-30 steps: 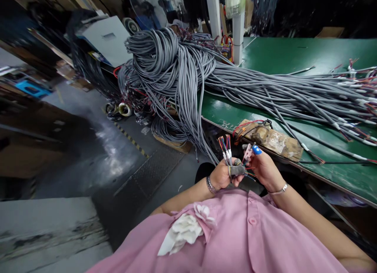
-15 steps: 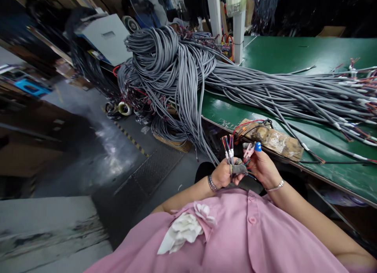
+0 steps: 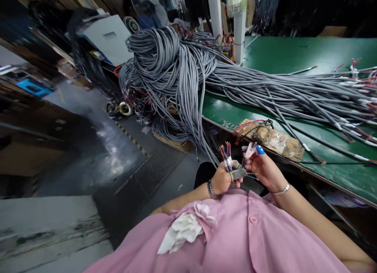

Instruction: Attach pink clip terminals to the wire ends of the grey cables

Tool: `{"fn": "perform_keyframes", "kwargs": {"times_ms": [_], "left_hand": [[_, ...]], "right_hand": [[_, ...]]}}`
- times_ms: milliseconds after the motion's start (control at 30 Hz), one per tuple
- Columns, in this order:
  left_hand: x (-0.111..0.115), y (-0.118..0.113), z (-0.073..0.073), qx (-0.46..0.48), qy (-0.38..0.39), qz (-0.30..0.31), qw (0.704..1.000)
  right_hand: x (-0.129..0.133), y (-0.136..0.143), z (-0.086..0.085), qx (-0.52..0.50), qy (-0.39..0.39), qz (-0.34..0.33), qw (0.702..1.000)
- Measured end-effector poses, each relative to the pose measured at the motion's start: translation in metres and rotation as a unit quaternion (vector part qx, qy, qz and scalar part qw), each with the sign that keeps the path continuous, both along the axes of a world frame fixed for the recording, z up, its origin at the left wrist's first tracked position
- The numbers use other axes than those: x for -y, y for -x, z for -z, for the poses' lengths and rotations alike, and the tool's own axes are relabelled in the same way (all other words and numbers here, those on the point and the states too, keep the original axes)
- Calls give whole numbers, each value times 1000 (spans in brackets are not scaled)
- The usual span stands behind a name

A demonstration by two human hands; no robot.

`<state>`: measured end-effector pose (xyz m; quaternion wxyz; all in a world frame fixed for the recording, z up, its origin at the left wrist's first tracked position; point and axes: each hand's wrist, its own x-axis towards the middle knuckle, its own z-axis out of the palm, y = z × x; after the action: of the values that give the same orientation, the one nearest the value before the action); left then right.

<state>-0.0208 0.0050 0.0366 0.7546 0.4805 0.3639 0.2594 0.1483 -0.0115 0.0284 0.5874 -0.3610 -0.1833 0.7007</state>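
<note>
My left hand (image 3: 223, 179) is closed round grey cables (image 3: 228, 165), whose fanned coloured wire ends point up past the fingers. A grey covering wraps the thumb of that hand. Just to the right, my right hand (image 3: 266, 171) pinches a small pale pink piece (image 3: 250, 150), too blurred to identify; a blue cap (image 3: 260, 149) sits on a fingertip. Thin coloured wires run between the two hands, and which fingers hold them is unclear. Both hands are in front of the bench edge, close together but apart.
A long bundle of grey cables (image 3: 253, 82) lies across the green bench (image 3: 297, 53), coiled and hanging over its left end. A worn wooden block (image 3: 277, 141) with red and black leads sits at the front edge. A white post (image 3: 239, 41) stands behind.
My right hand has shifted slightly right and down. My left hand has moved a little left, and the wire ends in it sit lower.
</note>
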Motion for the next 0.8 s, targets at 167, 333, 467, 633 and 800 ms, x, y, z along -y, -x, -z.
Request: {"fn": "perform_keyframes", "kwargs": {"times_ms": [167,333,467,633,800], "left_hand": [[2,0,1,-13,-35,-33,999],[6,-2,-2,-25,-55,-32,998],[7,-3,-5,-40,-59,-24,997],[4,1,-5,-39,-41,40,998],[3,1,-5,-26,-21,45,998]], "right_hand": [[14,-10,-3,86,21,-90,992],[20,-9,-10,214,-33,-114,969],[21,-2,-9,242,-54,-90,965],[24,1,-12,224,-68,-105,966],[28,5,-19,234,-89,-99,963]]}}
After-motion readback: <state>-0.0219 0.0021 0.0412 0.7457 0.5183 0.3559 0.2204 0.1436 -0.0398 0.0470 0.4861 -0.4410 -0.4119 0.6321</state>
